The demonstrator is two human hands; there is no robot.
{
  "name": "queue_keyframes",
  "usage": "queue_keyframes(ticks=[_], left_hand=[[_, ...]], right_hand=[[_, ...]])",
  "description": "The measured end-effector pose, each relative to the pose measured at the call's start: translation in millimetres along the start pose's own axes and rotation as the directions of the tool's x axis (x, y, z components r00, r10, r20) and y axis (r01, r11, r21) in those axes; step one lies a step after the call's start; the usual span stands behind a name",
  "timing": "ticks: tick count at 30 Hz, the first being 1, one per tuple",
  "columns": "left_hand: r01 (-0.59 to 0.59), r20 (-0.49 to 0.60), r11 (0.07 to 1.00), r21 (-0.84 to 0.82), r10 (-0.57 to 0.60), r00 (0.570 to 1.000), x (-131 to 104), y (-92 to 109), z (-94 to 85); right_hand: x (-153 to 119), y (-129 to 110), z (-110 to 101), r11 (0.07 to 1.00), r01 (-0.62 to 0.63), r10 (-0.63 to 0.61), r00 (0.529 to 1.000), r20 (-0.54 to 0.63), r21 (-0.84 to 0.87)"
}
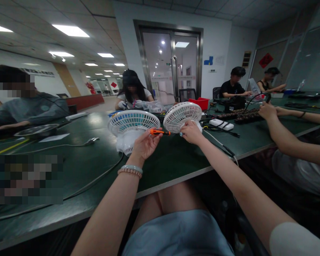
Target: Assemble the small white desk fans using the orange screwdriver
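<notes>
My left hand (146, 144) is closed around a slim orange-and-black tool (157, 132), held level with its dark end toward the right; its exact kind is unclear. Just behind that hand is a white fan (122, 124) with a round grille and a white base. My right hand (191, 133) has curled fingers, and a small part with a pale blue end (181, 134) shows at the fingertips. A second white fan (182, 114) stands tilted directly behind the right hand, which partly hides it. The two hands are apart.
The green table (96, 167) bears a cable with a plug (92, 140) at left and a white power strip (221, 124) at right. A red bin (200, 103) sits behind the fans. Several people work around the table; one person's arms (285, 131) reach in from the right.
</notes>
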State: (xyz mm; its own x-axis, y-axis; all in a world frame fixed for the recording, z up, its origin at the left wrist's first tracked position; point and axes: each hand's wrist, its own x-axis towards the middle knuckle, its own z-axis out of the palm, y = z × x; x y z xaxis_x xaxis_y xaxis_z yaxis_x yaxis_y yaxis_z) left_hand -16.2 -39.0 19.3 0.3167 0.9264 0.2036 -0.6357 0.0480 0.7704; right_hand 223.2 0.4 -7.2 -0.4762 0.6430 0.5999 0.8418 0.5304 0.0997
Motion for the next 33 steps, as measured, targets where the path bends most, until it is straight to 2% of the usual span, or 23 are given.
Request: queue_keyframes(ticks=[8,13,22,27,33], left_hand=[[0.0,0.036,1.0,-0.008,0.0,0.999,0.6,0.9,-0.6],[0.015,0.017,1.0,0.007,-0.015,1.0,0.3,-0.1,-0.7],[-0.028,0.016,0.999,0.021,0.028,0.999,-1.6,-1.5,3.5],[-0.014,-0.043,1.0,0.018,0.014,0.999,1.5,-2.2,-1.7],[-0.032,-0.007,0.999,0.012,0.032,0.999,2.7,-3.6,-0.8]], right_hand=[[2.5,0.5,0.4,1.0,-0.006,0.006,1.0,0.012,-0.003],[1.4,-0.4,-1.7,1.0,-0.01,0.011,1.0,0.023,-0.007],[0.6,0.5,-1.5,1.0,-0.003,0.004,1.0,0.022,-0.013],[0.6,-0.2,-2.0,1.0,-0.011,0.011,1.0,0.029,-0.012],[0.4,-0.3,-1.5,1.0,-0.008,0.008,1.0,0.022,-0.001]])
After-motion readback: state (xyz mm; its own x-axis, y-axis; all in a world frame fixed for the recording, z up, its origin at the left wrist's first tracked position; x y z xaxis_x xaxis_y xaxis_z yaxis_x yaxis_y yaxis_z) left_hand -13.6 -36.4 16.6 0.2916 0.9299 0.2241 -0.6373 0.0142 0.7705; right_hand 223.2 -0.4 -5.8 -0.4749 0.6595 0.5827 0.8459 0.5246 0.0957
